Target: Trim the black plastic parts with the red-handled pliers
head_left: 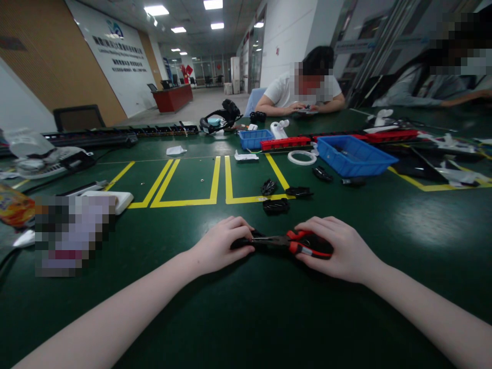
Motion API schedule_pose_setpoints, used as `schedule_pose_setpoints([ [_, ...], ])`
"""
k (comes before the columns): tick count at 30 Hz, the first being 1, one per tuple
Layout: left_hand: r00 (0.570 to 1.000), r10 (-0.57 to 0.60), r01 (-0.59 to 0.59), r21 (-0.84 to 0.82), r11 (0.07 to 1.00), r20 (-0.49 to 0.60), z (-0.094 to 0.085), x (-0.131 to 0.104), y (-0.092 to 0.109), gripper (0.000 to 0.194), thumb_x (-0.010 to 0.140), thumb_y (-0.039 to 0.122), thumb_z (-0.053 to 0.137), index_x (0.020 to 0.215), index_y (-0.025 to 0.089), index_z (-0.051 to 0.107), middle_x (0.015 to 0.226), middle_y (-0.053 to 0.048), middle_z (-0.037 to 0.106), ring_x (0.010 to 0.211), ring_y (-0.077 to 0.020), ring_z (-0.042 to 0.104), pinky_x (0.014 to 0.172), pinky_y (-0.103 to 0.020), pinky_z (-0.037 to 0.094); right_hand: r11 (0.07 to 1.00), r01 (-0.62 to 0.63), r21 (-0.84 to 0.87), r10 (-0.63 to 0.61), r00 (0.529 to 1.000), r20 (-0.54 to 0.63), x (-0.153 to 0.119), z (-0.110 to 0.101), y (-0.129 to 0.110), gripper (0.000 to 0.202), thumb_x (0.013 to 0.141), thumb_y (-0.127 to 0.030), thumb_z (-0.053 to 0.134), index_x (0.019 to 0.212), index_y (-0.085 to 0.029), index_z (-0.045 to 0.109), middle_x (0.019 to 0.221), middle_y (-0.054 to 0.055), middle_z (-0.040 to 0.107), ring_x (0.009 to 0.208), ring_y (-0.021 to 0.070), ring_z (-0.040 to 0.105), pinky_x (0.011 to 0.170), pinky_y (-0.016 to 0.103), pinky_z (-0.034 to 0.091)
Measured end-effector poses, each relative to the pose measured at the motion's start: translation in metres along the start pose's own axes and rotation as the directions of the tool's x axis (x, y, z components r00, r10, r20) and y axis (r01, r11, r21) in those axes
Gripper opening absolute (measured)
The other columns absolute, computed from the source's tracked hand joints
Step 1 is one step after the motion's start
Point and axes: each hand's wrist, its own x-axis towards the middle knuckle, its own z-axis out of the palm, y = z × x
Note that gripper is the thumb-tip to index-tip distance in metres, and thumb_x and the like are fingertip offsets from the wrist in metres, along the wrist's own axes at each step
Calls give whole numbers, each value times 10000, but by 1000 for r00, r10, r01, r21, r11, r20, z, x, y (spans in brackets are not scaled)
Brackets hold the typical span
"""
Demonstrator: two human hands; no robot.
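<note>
My right hand (338, 248) grips the red and black handles of a pair of pliers (295, 242) lying low over the green table (246, 318). The pliers' jaws point left into a small black part (243, 244) that my left hand (221, 245) holds down against the table. Both hands rest close together near the table's front middle. Just beyond them lie three more small black parts (275, 206), (268, 186), (299, 192) on the yellow floor-tape lines (184, 201).
A blue bin (355, 156) stands at the right, with a smaller blue bin (254, 138), a red strip (285, 143) and a white ring (302, 157) behind. A white flat box (111, 197) lies left. Two other people sit at the far side.
</note>
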Motion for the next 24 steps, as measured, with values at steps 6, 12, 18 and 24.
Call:
schedule_pose_setpoints([
  [6,1000,4,-4,-8,1000,6,-1,-1,1,64,912,206,651,956,191,607,1169,-52,608,1045,-223,572,896,-409,525,1000,-22,16,21,1000,9,0,1,1,375,784,-431,689,1101,-241,629,993,59,717,827,223,658,717,379,510],
  [12,1000,-9,9,-16,1000,7,-2,-1,2,63,906,194,654,950,194,609,1169,-49,608,1051,-224,572,896,-413,529,1000,-6,18,6,1000,11,1,-1,0,364,784,-422,688,1093,-239,630,980,55,721,830,220,664,748,388,509],
  [18,1000,-10,10,-15,1000,8,-1,-1,2,68,902,191,656,952,194,610,1171,-53,608,1051,-226,575,901,-416,524,1000,29,-6,-30,999,-13,2,-2,-3,347,788,-421,684,1070,-226,633,954,56,726,821,215,665,779,398,507],
  [24,1000,-8,8,-19,1000,4,-1,-1,1,69,899,200,661,947,195,612,1163,-55,609,1054,-231,573,901,-422,522,999,32,-34,-32,999,-25,2,-3,-5,358,786,-428,678,1070,-214,636,950,69,723,783,213,654,722,383,505],
])
